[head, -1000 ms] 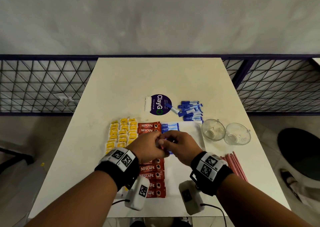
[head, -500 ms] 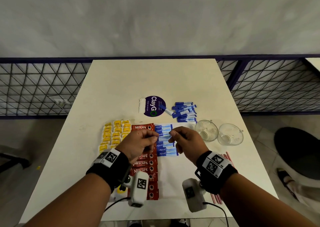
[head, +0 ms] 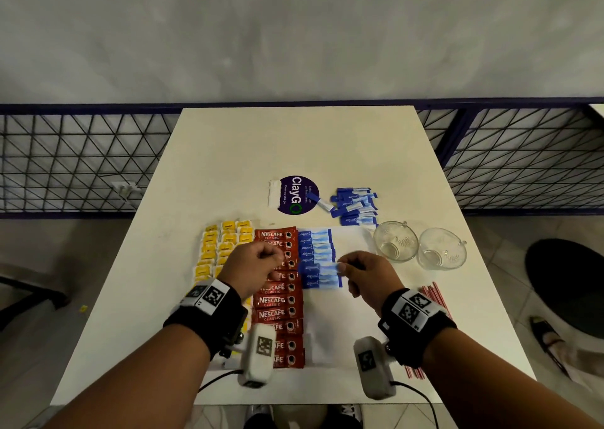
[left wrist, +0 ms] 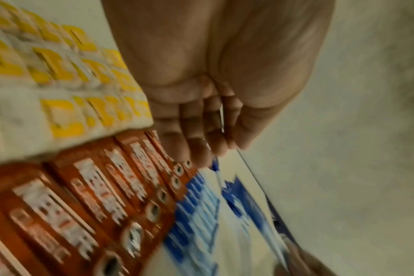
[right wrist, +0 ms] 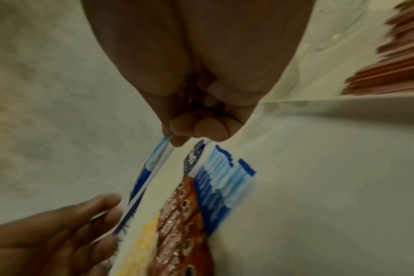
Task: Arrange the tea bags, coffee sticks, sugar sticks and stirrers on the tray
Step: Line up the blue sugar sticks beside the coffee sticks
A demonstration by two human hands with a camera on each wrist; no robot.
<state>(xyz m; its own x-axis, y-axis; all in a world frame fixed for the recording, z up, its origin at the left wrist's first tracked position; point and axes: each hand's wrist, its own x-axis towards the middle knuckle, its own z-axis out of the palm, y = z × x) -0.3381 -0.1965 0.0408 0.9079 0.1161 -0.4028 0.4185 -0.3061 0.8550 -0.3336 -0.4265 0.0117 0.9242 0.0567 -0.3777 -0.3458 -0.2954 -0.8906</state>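
On the white tray (head: 340,330) lie a block of yellow tea bags (head: 225,249), a column of red coffee sticks (head: 274,301) and a column of blue sugar sticks (head: 315,242). My right hand (head: 341,267) pinches one blue sugar stick (head: 322,269) by its right end, low over the near end of the sugar column. In the right wrist view the held sugar stick (right wrist: 149,168) runs away from the thumb and fingertip. My left hand (head: 277,258) hovers curled over the coffee sticks, a little apart from the stick's left end. Red stirrers (head: 434,298) lie off the tray, right.
A loose pile of blue sugar sticks (head: 354,204) lies behind the tray beside a round purple sticker (head: 295,195). Two glass cups (head: 395,244) (head: 441,249) stand right of the tray. A metal mesh railing runs behind the table.
The hands, first joined and then each at one end of the sugar stick, have drawn apart. The left hand has let go and moved left; the right still pinches it.
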